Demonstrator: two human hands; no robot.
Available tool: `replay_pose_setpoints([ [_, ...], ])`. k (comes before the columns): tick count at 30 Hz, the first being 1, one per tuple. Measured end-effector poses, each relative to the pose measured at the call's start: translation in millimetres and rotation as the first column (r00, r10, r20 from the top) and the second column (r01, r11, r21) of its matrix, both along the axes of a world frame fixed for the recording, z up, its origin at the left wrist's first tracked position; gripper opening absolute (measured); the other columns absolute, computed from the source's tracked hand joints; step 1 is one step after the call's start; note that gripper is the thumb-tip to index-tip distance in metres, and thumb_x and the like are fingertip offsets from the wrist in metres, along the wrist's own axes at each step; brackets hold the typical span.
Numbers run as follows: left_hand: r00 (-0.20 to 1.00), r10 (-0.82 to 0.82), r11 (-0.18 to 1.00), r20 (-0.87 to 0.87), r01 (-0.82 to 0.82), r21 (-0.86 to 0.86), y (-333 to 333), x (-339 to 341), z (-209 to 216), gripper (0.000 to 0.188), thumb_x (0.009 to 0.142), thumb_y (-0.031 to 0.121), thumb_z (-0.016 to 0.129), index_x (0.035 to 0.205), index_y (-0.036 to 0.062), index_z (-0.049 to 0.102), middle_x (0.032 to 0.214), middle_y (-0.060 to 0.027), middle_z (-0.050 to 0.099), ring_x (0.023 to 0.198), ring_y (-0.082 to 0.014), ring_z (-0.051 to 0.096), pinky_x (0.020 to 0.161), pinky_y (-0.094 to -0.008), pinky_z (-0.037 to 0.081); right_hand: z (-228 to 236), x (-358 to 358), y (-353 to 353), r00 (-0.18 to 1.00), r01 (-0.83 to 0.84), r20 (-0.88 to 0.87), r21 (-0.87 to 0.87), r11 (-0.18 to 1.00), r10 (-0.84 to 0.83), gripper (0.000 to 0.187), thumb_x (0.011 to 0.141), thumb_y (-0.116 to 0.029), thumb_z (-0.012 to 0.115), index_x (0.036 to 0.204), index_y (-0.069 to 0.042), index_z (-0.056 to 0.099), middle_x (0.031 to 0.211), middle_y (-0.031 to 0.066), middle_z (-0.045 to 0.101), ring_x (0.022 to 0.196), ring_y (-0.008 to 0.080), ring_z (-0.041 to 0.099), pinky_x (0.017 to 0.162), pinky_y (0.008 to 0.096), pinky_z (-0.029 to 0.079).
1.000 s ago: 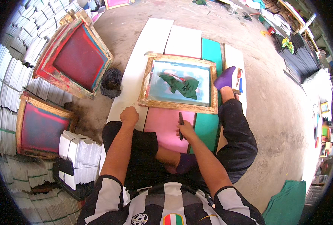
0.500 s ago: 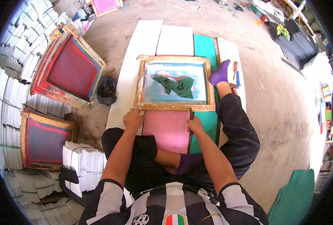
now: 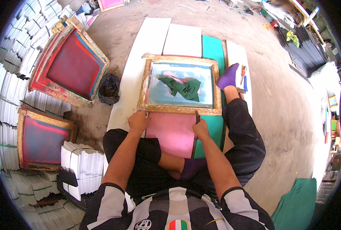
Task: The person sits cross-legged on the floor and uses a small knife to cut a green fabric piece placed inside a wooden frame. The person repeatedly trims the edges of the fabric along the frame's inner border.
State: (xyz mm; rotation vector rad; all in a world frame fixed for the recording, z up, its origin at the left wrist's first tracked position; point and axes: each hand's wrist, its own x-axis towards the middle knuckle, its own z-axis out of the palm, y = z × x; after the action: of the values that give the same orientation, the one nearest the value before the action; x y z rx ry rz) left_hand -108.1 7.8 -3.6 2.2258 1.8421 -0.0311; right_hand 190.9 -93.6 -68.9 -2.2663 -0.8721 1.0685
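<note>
A wooden-framed printing screen (image 3: 182, 111) lies flat ahead of me, with a crumpled dark green cloth (image 3: 189, 90) on its bluish mesh. At the frame's near left corner, my left hand (image 3: 139, 122) has its fingers curled against the wood. My right hand (image 3: 201, 129) is closed round a dark, narrow tool (image 3: 197, 117), whose upper end meets the frame's near edge; its exact kind is unclear. A pink board (image 3: 170, 132) lies under and in front of the screen, between my hands.
White boards (image 3: 147, 38) and a green board (image 3: 213, 48) extend beneath the screen. My purple-socked foot (image 3: 228, 78) rests at its right, beside a screwdriver (image 3: 243, 75). Other screens (image 3: 72, 69), a black bag (image 3: 109, 90) and bundled paper stacks (image 3: 84, 161) stand at left; green sheets (image 3: 296, 203) lie lower right.
The view has shifted slightly. Both hands keep nearly the same places at the frame's near edge, the right still holding the dark tool. The cloth looks unmoved on the mesh.
</note>
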Motion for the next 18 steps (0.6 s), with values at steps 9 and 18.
replay_pose_setpoints([
  [9,0.999,0.049,0.996,0.02,-0.047,-0.072,-0.8,5.6,10.5,0.036,0.086,0.039,0.07,0.101,0.0069,0.073,0.104,-0.013,0.071,0.094,-0.0325,0.07,0.08,-0.0457,0.056,-32.4,9.5,-3.6,0.997,-0.015,-0.072,0.064,0.998,0.02,0.018,0.077,-0.009,0.06,0.092,0.001,0.063,0.081,0.023,0.068,0.071,0.0374,0.068,0.065,0.0482,0.053],
  [18,0.971,0.137,0.979,0.197,-0.102,-0.178,-0.3,-5.9,0.2,0.031,0.083,0.035,0.073,0.1,0.0092,0.075,0.097,-0.0119,0.074,0.093,-0.0303,0.071,0.081,-0.0428,0.055,-4.2,1.1,-11.4,0.733,0.189,-0.675,0.079,0.979,-0.087,0.013,0.081,0.005,0.059,0.09,-0.003,0.054,0.066,0.0089,0.057,0.048,0.0211,0.056,0.044,0.0358,0.048],
])
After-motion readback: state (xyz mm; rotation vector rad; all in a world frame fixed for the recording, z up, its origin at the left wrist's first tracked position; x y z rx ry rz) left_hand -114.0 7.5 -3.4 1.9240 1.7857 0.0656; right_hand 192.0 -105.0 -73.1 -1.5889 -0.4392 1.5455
